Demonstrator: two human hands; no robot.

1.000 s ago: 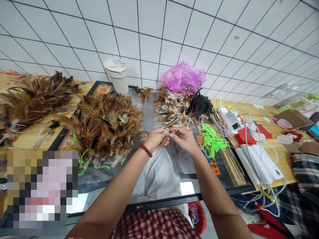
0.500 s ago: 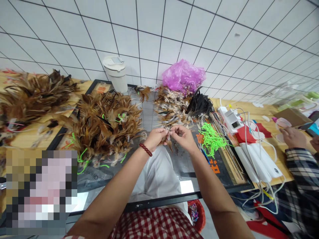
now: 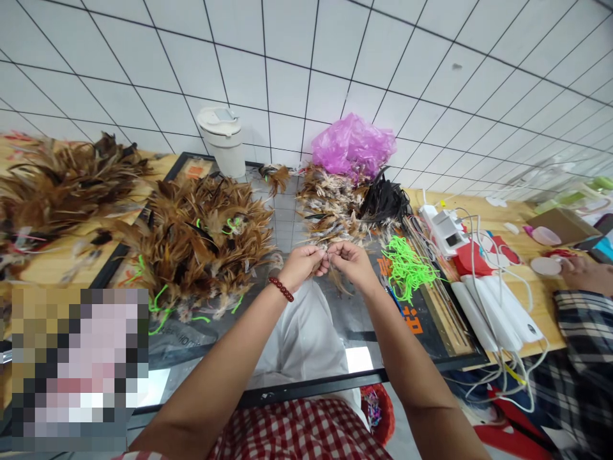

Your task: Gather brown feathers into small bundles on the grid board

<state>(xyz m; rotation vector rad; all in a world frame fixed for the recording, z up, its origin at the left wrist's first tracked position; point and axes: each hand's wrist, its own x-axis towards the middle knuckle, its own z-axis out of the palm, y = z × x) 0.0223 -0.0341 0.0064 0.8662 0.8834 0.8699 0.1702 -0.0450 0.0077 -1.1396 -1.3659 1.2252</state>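
Note:
My left hand, with a red bead bracelet on its wrist, is closed in a pinch over the dark glass tabletop. Close against it, my right hand pinches too, and their fingertips meet. Between and just below the fingers a small brownish feather shows; its gripped end is hidden. Left of my hands spreads a big heap of brown feathers with bright green cord bits in it. Beyond my fingers lie a pile of pale mottled feathers and a bunch of black feathers. Green cords lie right of my right hand.
A white lidded cup and a pink plastic bag stand by the tiled wall. On the right are a white power strip, cables and a co-worker's hand. More brown feathers lie far left; a red basket is below.
My hands stay nearly in place, with the fingertips shifting slightly and the feather hanging more to the right. The co-worker's hand has moved right and lower, away from a pale round piece.

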